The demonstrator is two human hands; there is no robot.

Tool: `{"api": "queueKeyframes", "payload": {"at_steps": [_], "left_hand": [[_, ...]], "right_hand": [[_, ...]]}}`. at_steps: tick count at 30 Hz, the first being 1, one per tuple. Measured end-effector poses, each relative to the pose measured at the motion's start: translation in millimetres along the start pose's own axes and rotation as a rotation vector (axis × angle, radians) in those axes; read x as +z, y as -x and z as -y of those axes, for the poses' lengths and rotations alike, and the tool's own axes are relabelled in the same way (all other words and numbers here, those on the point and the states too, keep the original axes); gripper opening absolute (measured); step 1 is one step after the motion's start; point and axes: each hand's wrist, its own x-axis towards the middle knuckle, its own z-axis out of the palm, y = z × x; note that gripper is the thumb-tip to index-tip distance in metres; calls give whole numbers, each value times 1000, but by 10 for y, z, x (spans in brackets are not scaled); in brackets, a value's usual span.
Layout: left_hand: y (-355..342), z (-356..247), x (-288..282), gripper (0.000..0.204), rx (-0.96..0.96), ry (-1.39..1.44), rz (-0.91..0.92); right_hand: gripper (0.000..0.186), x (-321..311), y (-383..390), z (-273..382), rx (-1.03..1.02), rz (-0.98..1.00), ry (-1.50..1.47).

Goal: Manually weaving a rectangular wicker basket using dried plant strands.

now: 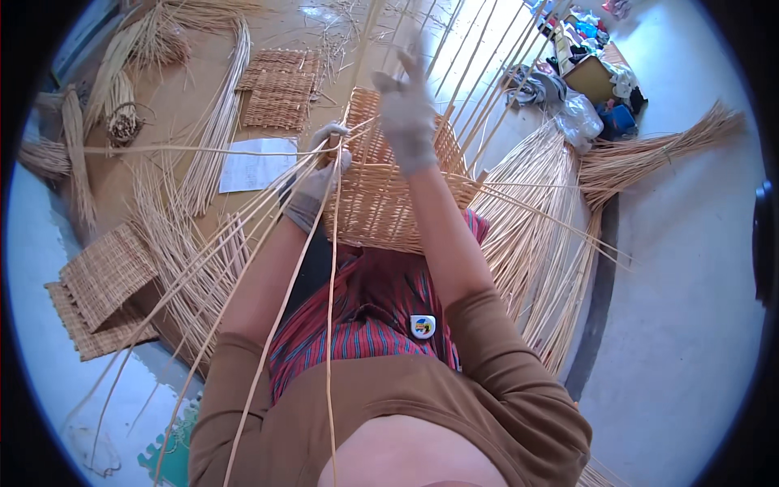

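A half-woven wicker basket [377,207] rests against my lap, with long stakes [487,77] rising from its far side and loose strands trailing from its corners. At its left corner my left hand [323,174], in a grey-white work glove, is closed around a bundle of wicker strands [268,195]. These fan out to the left and down over my arm. My right hand [407,118], gloved too, is raised over the basket's opening. It is blurred, but its thumb and fingers point up and stand apart, and nothing shows in it.
Woven panels [280,88] lie on the floor at the upper left, and more panels [109,276] at the far left. A paper sheet [258,165] lies beside loose reeds. Reed bundles [531,235] spread to the right. Clutter and a plastic bag [578,120] are at the upper right.
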Motion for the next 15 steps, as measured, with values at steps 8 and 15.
{"api": "queueKeyframes", "payload": {"at_steps": [8,15], "left_hand": [[468,-315,436,31,-43,-396,-568],[560,-323,801,89,274,-1146,144]], "right_hand": [[20,-1161,1499,-900,240,-260,-329],[37,-827,304,-133,-239,-171,368]]}}
